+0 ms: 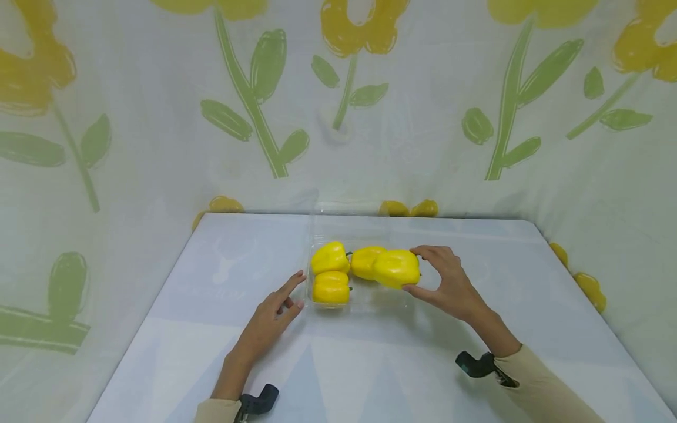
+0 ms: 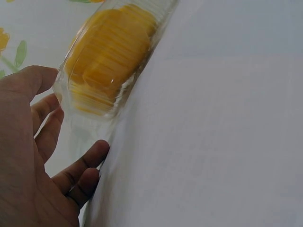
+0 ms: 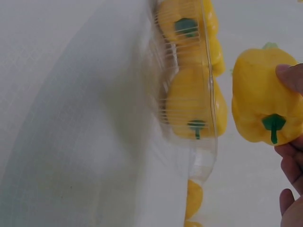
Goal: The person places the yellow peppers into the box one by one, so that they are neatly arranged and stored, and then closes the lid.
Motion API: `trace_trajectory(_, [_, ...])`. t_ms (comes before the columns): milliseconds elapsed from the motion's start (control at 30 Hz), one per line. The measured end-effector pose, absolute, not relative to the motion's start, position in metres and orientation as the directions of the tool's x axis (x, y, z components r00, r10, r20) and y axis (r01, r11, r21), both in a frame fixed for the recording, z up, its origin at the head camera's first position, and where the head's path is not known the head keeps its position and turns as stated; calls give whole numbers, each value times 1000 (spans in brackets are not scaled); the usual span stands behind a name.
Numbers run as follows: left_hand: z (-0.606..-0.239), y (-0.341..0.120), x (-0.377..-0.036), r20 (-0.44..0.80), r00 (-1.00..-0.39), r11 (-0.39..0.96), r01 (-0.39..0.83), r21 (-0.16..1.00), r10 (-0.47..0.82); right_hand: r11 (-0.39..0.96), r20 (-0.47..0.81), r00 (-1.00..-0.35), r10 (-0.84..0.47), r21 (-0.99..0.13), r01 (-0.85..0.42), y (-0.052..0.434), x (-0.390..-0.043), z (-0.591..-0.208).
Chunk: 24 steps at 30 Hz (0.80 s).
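My right hand (image 1: 449, 283) grips a yellow bell pepper (image 1: 395, 268) between thumb and fingers, above the right part of a clear plastic clamshell container (image 1: 370, 301). In the right wrist view the held pepper (image 3: 262, 97) shows its green stem and hangs clear of the container wall (image 3: 208, 156). Inside the container lie three more yellow peppers: two at the left, one behind the other (image 1: 330, 288), and another (image 1: 365, 262) partly hidden by the held one. My left hand (image 1: 270, 320) reaches to the container's left side, fingers extended, fingertips right at its wall (image 2: 64, 90).
The container's clear lid (image 1: 349, 226) stands raised at the back. It sits on a white table (image 1: 254, 252) with pale printed shapes. Behind the table's far edge hangs a flower-patterned cloth (image 1: 402, 141).
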State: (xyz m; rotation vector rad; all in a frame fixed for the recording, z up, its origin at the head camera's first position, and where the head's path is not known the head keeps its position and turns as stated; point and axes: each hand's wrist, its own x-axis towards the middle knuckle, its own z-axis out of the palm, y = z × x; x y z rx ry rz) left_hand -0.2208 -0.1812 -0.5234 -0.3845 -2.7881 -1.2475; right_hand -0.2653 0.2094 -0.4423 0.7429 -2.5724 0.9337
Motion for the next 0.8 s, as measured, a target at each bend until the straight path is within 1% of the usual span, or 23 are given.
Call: trace_trajectory(800, [-522, -181, -221, 169, -964, 628, 262, 733, 205, 652, 359, -825, -436, -506, -564, 187, -267, -451])
